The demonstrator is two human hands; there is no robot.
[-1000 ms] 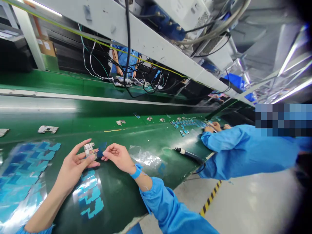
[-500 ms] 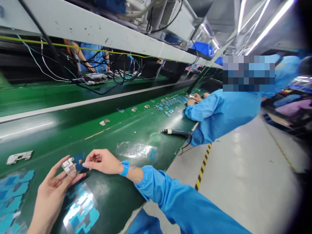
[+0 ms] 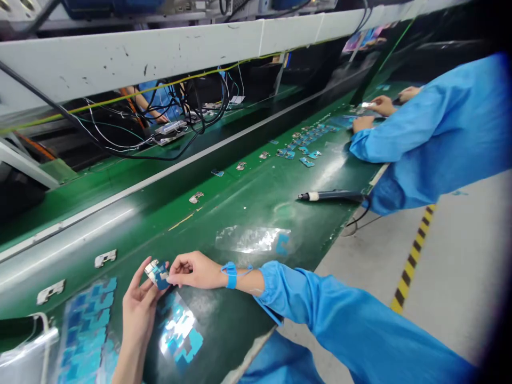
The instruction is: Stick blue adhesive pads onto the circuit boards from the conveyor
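Fingers, left hand (image 3: 139,300): curled around the edges of a small board (image 3: 152,268), which leaves most of its face uncovered.
Fingers, right hand (image 3: 199,270): narrowed to a pinch at the right edge of a blue film (image 3: 162,281), probably to keep the rest free.
Board and film: held up over the near left of the bench (image 3: 224,325), film overlapping the board; I cannot tell whether it sticks.
Blue pieces: one sheet (image 3: 188,341) lies just nearer than the hands, another sheet (image 3: 86,330) to the left, both apparently within easy reach.
Other boards (image 3: 106,258): strung along the far side, seemingly spaced so each lifts singly.
Pen-shaped tool (image 3: 332,196): resting to the right, well apart from both hands.
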